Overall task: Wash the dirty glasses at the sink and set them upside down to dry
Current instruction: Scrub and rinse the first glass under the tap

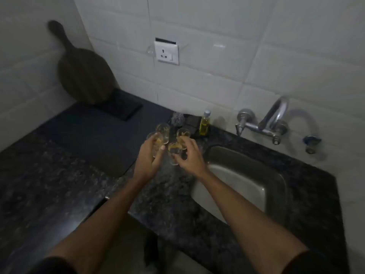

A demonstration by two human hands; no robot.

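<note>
Here, hands among stained clear glasses; speckled granite counter.

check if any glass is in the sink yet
No, all four glasses stand on the counter left of the sink.

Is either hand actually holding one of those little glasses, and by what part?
The left hand grips a small clear glass with yellowish residue around its side. The right hand reaches over the two nearest glasses; its grip cannot be told.
</note>
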